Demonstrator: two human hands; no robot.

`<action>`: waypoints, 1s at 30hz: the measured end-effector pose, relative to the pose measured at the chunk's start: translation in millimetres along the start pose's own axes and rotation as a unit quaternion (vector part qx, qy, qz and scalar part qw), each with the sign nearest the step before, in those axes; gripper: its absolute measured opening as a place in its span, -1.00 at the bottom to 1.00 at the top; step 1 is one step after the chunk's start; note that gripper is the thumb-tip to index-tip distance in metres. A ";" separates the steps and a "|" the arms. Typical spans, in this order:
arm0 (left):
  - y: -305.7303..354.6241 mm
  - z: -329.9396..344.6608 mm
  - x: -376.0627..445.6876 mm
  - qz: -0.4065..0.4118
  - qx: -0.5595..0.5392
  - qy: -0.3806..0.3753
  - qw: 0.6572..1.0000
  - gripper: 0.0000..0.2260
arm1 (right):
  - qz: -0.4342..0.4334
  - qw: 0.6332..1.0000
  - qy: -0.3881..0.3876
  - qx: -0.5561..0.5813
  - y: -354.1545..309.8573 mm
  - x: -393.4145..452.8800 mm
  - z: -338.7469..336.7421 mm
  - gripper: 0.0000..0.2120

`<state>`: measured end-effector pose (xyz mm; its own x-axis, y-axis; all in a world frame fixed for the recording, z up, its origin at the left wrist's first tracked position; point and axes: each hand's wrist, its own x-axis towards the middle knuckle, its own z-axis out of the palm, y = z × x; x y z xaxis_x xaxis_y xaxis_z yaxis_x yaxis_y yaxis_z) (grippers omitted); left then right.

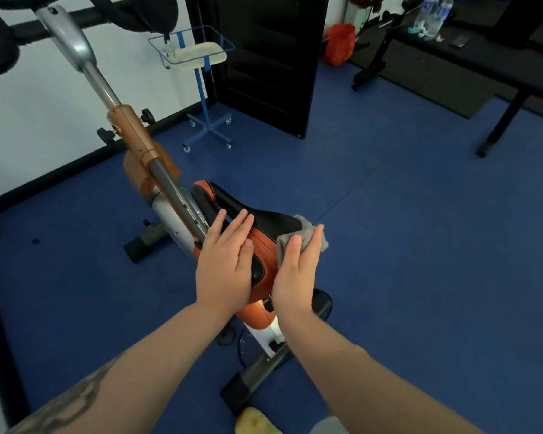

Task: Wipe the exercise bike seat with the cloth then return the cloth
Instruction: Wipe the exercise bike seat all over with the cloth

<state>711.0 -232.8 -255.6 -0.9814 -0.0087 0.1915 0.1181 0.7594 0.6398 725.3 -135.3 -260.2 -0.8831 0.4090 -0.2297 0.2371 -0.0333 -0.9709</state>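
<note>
Seat: black and orange exercise bike seat point(257, 227), lying between the two hands at the middle of the view, its narrow nose pointing away toward the bike's frame and its wide rear end nearest the person.
Cloth: small grey cloth point(298, 238), pressed against the right side of the seat's rear part, mostly covered by the right hand; a fluffy edge shows above and to the right of the fingertips.
Left hand: left hand point(224, 264) lies flat on the left side of the seat, palm down, fingers straight and together, gripping nothing; the fingertips reach toward the seat's black middle strip.
Right hand: right hand point(297, 270) is laid over the cloth with fingers extended, holding it against the seat by flat pressure; whether the thumb pinches the cloth cannot be told.
Gap between the hands: a strip of orange and black seat surface with white stitching shows between them.
Seat post: grey metal post point(173, 189) with adjustment holes runs diagonally from the upper left down to just beside the left hand's fingers.
Bike frame: orange and silver body point(145, 164) stands to the upper left of the seat, with black base bars on the blue floor point(420, 245).
Forearms: both bare forearms come in from the bottom edge; the left one bears a dark tattoo.
Background: blue wheeled stand point(206, 120) carrying a wire basket stands well apart from the seat, by the white wall.
</note>
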 end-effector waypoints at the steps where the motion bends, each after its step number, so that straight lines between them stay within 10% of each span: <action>1: 0.3 -0.2 -0.6 -0.002 0.004 0.002 1.000 -0.59 | 0.000 1.000 -0.020 -0.008 -2.7 0.5 -5.3 -0.47; 15: 3.9 -0.1 -3.0 -0.025 0.041 0.002 0.999 -0.61 | -0.063 0.959 -0.228 -0.155 -10.9 25.1 -51.2 -0.52; 30: 54.3 27.5 6.6 -0.287 0.174 0.048 0.941 -0.55 | -0.218 0.766 -0.503 -0.337 -61.2 131.7 -36.9 -0.65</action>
<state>706.8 -173.7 -240.1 -0.8482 -0.5285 -0.0345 -0.5004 0.7783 0.3792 609.4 -45.8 -228.5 -0.7225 -0.6729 -0.1587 -0.3123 0.5225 -0.7933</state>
